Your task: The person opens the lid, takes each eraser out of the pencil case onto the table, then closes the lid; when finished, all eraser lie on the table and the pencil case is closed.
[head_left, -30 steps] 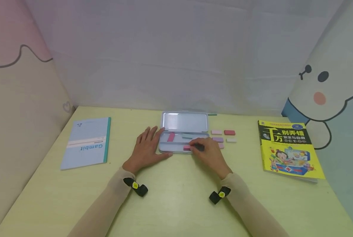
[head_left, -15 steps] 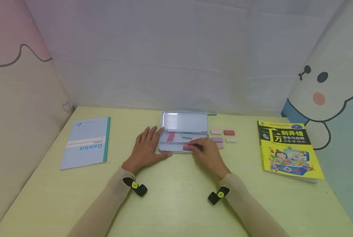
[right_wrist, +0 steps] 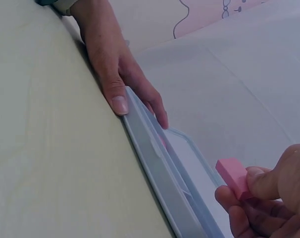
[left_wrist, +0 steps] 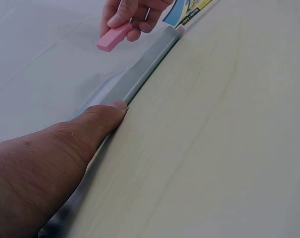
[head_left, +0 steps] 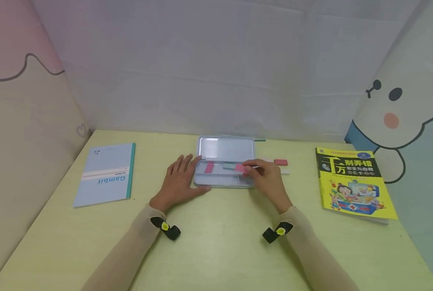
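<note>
A person's right hand [head_left: 269,180] pinches a pink eraser [head_left: 241,168] between thumb and fingertips and holds it in the air above the open tin [head_left: 224,184], over its right half. The left hand [head_left: 180,182] lies flat with fingers straight against the tin's left end, thumb pressed to the near wall, as the right wrist view shows [right_wrist: 119,105].

Inside the tin lie a red eraser [head_left: 209,167] toward the left and a teal eraser [head_left: 229,166] near the back wall. Just right of the tin, on the table [head_left: 216,250], another red eraser [head_left: 280,162] shows; others beside it are mostly hidden behind the right hand. A blue notebook [head_left: 105,174] lies well to the left, a yellow book [head_left: 352,184] well to the right.

The grip looks slight: the left wrist view shows the pink eraser [left_wrist: 114,37] held by one end only, most of its length jutting free and tilted. A loosened pinch could drop it onto the rim and bounce it out onto the table. Set down carelessly, it could land on the teal eraser just beside it rather than on the tin's floor. The tin looks light and its lid stands upright; should the left hand lift, a knock from the right could slide the tin or tip the lid.
</note>
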`<state>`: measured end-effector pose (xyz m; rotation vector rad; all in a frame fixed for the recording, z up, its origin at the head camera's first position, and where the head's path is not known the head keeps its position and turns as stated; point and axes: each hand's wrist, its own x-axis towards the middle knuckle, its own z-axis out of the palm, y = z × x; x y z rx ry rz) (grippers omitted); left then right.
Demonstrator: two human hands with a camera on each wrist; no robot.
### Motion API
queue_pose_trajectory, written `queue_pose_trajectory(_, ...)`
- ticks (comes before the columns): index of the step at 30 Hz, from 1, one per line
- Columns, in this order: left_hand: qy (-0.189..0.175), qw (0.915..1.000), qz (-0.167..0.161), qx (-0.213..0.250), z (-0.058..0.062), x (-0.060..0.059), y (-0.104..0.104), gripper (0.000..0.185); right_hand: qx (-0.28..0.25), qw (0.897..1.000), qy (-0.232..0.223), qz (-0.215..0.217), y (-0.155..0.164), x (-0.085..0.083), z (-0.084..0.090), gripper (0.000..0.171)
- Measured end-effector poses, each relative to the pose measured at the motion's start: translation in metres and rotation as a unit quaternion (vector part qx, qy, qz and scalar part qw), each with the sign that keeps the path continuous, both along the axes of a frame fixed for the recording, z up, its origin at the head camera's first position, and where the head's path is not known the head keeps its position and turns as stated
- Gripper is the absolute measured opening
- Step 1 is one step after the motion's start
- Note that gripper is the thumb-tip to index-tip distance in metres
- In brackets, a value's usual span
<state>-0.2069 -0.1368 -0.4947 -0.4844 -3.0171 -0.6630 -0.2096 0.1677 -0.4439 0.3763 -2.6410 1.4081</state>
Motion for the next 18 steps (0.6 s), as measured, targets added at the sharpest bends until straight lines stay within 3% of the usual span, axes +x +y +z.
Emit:
queue_pose_trajectory(5,-0.001,1.0,0.001,0.0,-0.001,0.001,-0.001,0.104,-0.018,0.998,-0.052,-0.013,0.01,-0.003,0.005,0.023)
queue_pose_trajectory(11,0.001,1.0,0.002,-0.003,-0.002,0.0,-0.002,0.103,-0.037,0.997,-0.073,-0.009,0.021,-0.006,0.011,0.022)
queue_pose_trajectory(18,0.005,1.0,0.0,0.001,-0.002,0.0,-0.002,0.103,-0.019,0.995,-0.099,-0.018,0.029,-0.008,0.017,0.022)
